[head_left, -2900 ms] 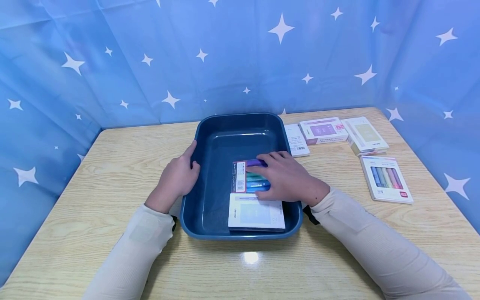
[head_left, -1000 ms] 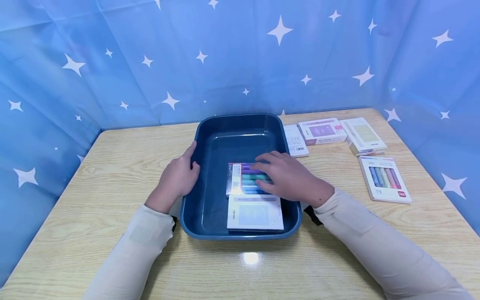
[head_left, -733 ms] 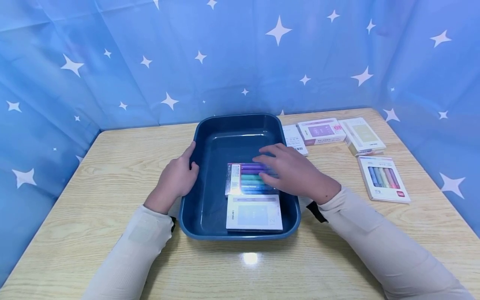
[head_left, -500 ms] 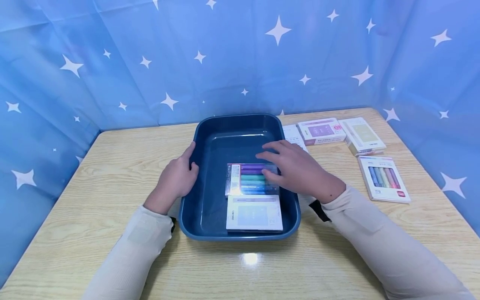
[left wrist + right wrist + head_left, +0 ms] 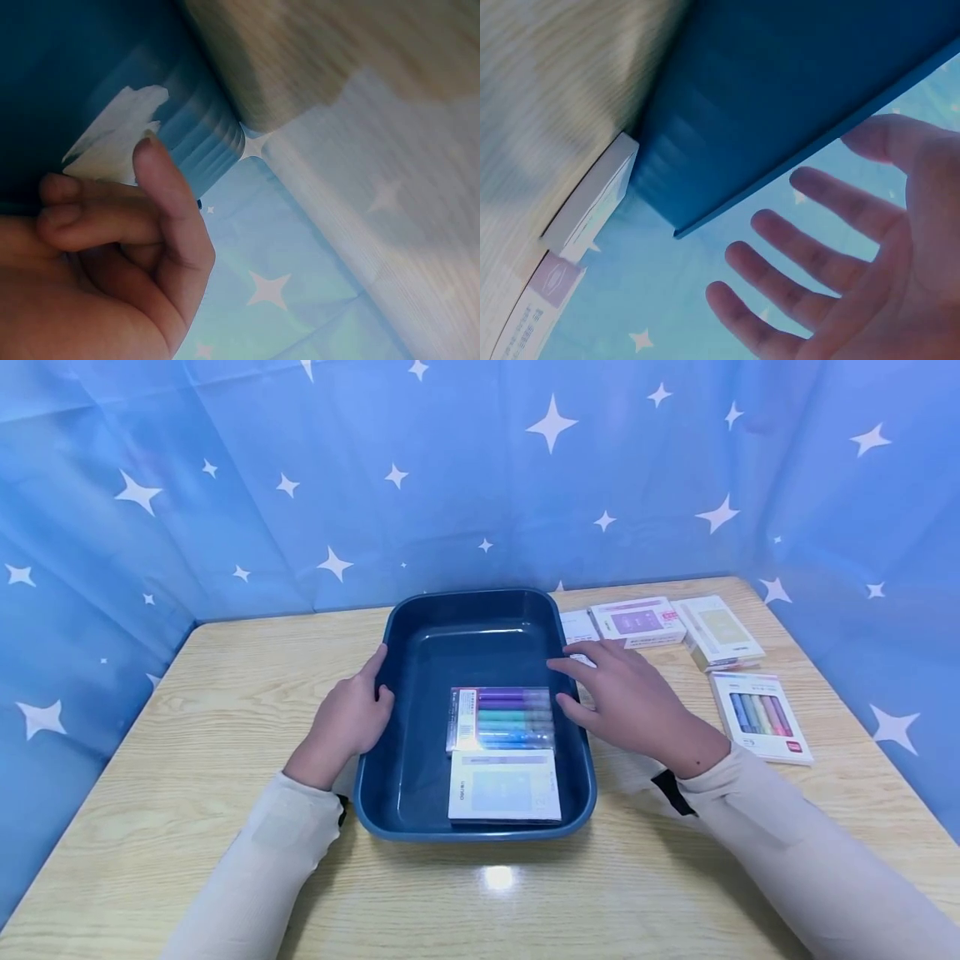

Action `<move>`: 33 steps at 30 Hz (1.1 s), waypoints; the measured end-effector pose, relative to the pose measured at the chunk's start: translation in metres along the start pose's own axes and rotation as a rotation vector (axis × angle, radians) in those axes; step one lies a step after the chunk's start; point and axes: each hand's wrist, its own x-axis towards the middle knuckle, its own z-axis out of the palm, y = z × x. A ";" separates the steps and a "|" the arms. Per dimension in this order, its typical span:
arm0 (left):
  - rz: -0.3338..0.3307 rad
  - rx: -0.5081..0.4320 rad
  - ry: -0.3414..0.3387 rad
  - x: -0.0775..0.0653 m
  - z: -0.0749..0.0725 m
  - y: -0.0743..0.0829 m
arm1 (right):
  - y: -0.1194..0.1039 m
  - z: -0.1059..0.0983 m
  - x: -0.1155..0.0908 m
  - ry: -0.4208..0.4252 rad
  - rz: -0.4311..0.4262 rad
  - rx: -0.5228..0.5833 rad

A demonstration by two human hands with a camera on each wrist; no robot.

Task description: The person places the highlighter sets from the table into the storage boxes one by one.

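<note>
A dark blue plastic bin stands mid-table. My left hand holds its left rim, thumb over the edge; in the left wrist view, the outer fingers are curled beside the bin's outer wall. Inside the bin, toward the near right, lies a clear pack of purple, green and blue markers. Just nearer than it is a white box with a pale blue panel. My right hand hovers at the right rim with fingers spread, and the right wrist view shows nothing in its palm.
Right of the bin, a white box is partly hidden by my right hand. Beyond it are a purple-panelled box, a yellow-panelled box and a white windowed box of coloured pens. A blue starry curtain backs the table.
My right hand has let go of the marker pack, which now lies in the bin, and has moved right to the rim. My left hand has stayed on the left rim.
</note>
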 end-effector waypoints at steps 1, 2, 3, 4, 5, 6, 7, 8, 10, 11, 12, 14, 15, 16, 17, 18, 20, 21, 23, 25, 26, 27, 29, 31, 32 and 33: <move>0.000 0.001 0.000 0.000 0.000 0.000 | 0.001 0.000 -0.002 0.004 0.008 0.001; 0.000 0.001 -0.001 0.000 0.000 0.001 | 0.003 -0.001 -0.004 0.007 0.014 0.002; 0.000 0.002 -0.001 0.000 0.000 0.001 | 0.004 -0.001 -0.006 0.011 0.019 0.003; 0.000 0.003 -0.001 0.000 0.000 0.001 | 0.006 -0.001 -0.007 0.015 0.020 0.003; 0.000 0.003 -0.001 0.000 0.000 0.001 | 0.007 -0.001 -0.009 0.018 0.022 0.003; 0.000 0.004 0.000 0.000 0.000 0.001 | 0.009 -0.002 -0.010 0.020 0.024 0.003; 0.001 0.004 0.000 0.000 0.000 0.001 | 0.011 -0.002 -0.012 0.024 0.025 0.003; 0.001 0.005 -0.001 0.000 0.000 0.001 | 0.012 -0.002 -0.013 0.028 0.027 0.002; 0.002 0.006 -0.001 0.000 0.000 0.002 | 0.016 -0.002 -0.015 0.035 0.028 0.001; 0.003 0.006 -0.001 0.000 0.000 0.002 | 0.017 -0.002 -0.016 0.038 0.031 0.001; 0.003 0.006 -0.002 0.000 0.000 0.002 | 0.019 -0.002 -0.016 0.041 0.032 0.000; 0.003 0.006 -0.001 0.000 0.001 0.002 | 0.022 -0.002 -0.018 0.043 0.041 0.000; 0.003 0.007 -0.001 0.000 0.001 0.001 | 0.024 -0.002 -0.018 0.041 0.046 0.001; 0.003 0.006 -0.001 0.000 0.001 0.001 | 0.026 -0.003 -0.018 0.040 0.053 0.003; 0.002 0.006 -0.001 0.000 0.001 0.001 | 0.027 -0.003 -0.018 0.039 0.059 0.004; 0.002 0.007 -0.001 0.000 0.001 0.000 | 0.029 -0.003 -0.019 0.038 0.065 0.004; 0.000 0.008 0.001 0.000 0.001 -0.001 | 0.032 -0.003 -0.018 0.036 0.071 0.007; -0.001 0.008 0.000 0.000 0.001 -0.001 | 0.034 -0.003 -0.018 0.035 0.075 0.008; 0.000 0.007 0.002 0.001 0.001 -0.001 | 0.037 -0.003 -0.018 0.037 0.079 0.011; 0.000 0.005 0.003 0.001 0.001 -0.001 | 0.041 -0.003 -0.019 0.038 0.086 0.013; -0.001 0.005 0.003 0.001 0.001 -0.001 | 0.043 -0.003 -0.019 0.037 0.089 0.015; -0.001 0.005 0.003 0.001 0.001 0.000 | 0.045 -0.003 -0.020 0.034 0.094 0.016; -0.001 0.006 0.003 0.001 0.001 0.000 | 0.050 -0.003 -0.020 0.028 0.105 0.015; -0.003 0.007 0.002 0.001 0.001 0.000 | 0.056 -0.003 -0.021 0.017 0.125 0.021; -0.003 0.008 0.002 0.001 0.001 0.000 | 0.058 -0.003 -0.021 0.011 0.137 0.025; -0.004 0.008 0.003 0.001 0.001 0.000 | 0.061 -0.002 -0.021 0.006 0.148 0.027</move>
